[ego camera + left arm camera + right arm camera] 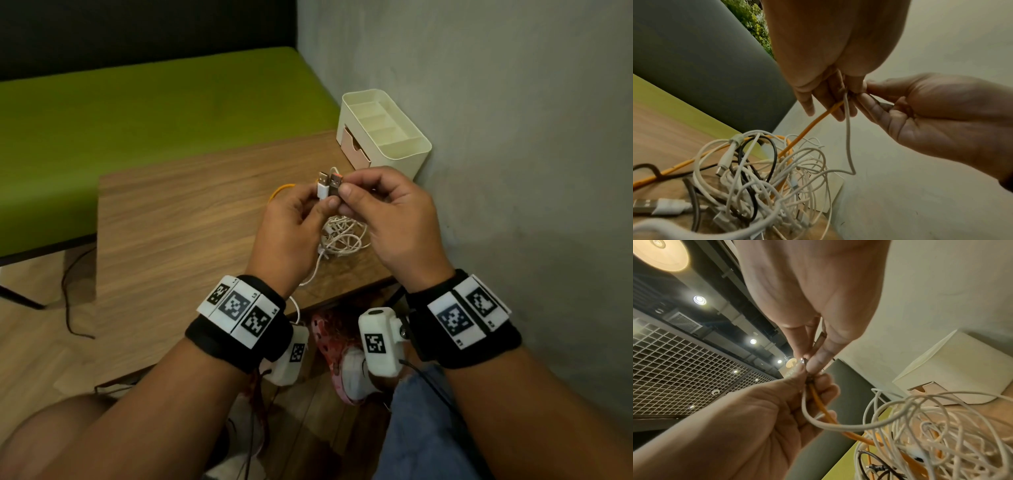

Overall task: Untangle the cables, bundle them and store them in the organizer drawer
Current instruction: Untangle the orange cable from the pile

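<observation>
Our left hand [291, 219] and right hand [390, 212] pinching two USB plugs [329, 186] above the cable tangle [342, 236], cream organizer [404, 150] far right, top compartments bare, drawer [352, 145] slightly ajar

Wooden table [191, 219]: brown, wood-grain top, set in the corner against a grey wall. Items resting directly on it: a cream organizer [387, 132] at the far right corner, close to the wall, with open top compartments and a pinkish drawer [352, 145] in its front face; a tangled pile of cables [342, 236] just in front of the organizer, mostly white, with orange and black strands mixed in. One white cable trails over the table's near edge.
</observation>
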`<state>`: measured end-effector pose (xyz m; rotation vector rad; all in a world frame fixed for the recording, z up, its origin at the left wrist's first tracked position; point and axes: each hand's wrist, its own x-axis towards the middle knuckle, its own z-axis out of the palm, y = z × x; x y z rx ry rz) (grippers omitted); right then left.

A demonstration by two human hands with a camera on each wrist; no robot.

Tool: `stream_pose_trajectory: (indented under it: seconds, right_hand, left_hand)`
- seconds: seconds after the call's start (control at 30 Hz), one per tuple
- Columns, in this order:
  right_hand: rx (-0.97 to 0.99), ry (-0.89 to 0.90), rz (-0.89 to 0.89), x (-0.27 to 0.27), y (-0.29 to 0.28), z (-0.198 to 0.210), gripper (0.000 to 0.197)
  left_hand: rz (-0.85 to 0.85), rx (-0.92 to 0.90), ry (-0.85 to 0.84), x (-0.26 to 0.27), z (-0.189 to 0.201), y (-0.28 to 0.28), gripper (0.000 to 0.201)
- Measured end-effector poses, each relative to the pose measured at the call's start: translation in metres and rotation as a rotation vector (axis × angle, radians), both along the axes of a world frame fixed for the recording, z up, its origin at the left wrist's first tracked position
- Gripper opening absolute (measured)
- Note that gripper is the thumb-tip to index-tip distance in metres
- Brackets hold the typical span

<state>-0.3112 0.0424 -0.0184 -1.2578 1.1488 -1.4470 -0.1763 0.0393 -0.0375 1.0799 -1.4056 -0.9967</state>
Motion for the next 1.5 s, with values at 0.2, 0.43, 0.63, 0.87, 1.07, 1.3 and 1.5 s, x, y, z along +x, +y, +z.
stream_pose_trajectory:
  seconds: [0.2,0.43,0.63,0.87,1.07,1.3,1.5]
  right_hand:
    - [0.121,-0.115,0.151,0.006,-0.001,-0.016,0.029]
    - [0.161,0.209,0.430,0.021,-0.024,-0.038,0.050]
    - [0.026,0.727,0.189,0.013,-0.042,-0.043,0.015]
    - [0.011,0.482,0.117,0.004,-0.034,-0.036,0.011]
    - [-0.112,0.489,0.107,0.013,-0.033,-0.041,0.020]
    - [-0.074,0.473,0.111,0.012,-0.036,-0.050,0.015]
    - [0.109,0.741,0.162,-0.002,-0.062,-0.066,0.024]
  left_hand:
    - [0.085,-0.005,0.072,0.008,0.009,-0.005,0.009]
    - [0.006,-0.067,0.228,0.014,0.023,-0.001,0.013]
    - [-0.027,-0.086,0.286,0.025,0.033,-0.003,0.018]
    - [0.105,0.022,-0.080,0.038,0.007,-0.009,0.014]
    - [-0.071,0.130,-0.405,0.035,-0.008,-0.014,0.004]
    - [-0.107,0.134,-0.614,0.038,0.011,-0.022,0.024]
    - [0.101,0.058,-0.298,0.053,0.034,-0.020,0.022]
